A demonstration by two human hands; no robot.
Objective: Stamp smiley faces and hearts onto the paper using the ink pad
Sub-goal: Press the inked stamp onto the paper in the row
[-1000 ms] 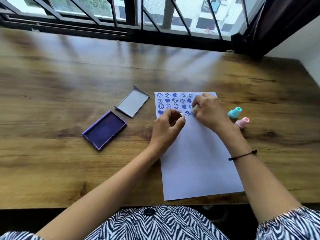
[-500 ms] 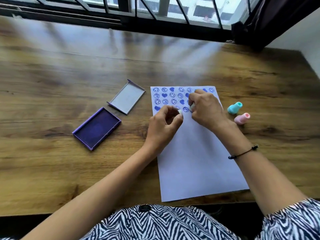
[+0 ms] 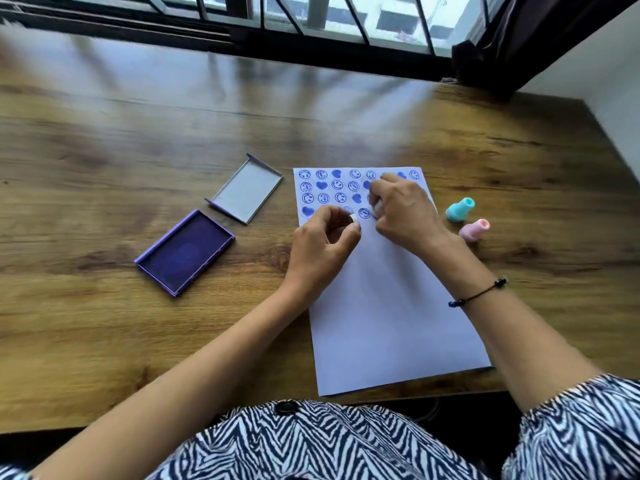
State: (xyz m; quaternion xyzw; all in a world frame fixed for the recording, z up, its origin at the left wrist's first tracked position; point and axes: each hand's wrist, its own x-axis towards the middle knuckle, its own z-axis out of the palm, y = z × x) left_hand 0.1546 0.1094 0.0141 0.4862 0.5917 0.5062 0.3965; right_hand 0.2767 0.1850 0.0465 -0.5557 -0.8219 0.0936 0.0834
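A white sheet of paper (image 3: 388, 323) lies on the wooden desk, its top rows filled with blue smileys and hearts (image 3: 337, 190). My left hand (image 3: 320, 252) is closed around a small white stamp (image 3: 355, 223) over the fourth row. My right hand (image 3: 403, 211) pinches another small white stamp (image 3: 375, 208), tip down on the paper just right of the left one. The open purple ink pad (image 3: 185, 252) sits to the left of the paper, away from both hands.
The ink pad's grey lid (image 3: 247, 192) lies open side up between pad and paper. A teal stamp (image 3: 459, 210) and a pink stamp (image 3: 473, 230) lie on the desk right of the paper. Window bars run along the far edge.
Both hands stay over the fourth row of prints with hardly any shift. The camera has tilted, so everything sits slightly lower and nearer in view.
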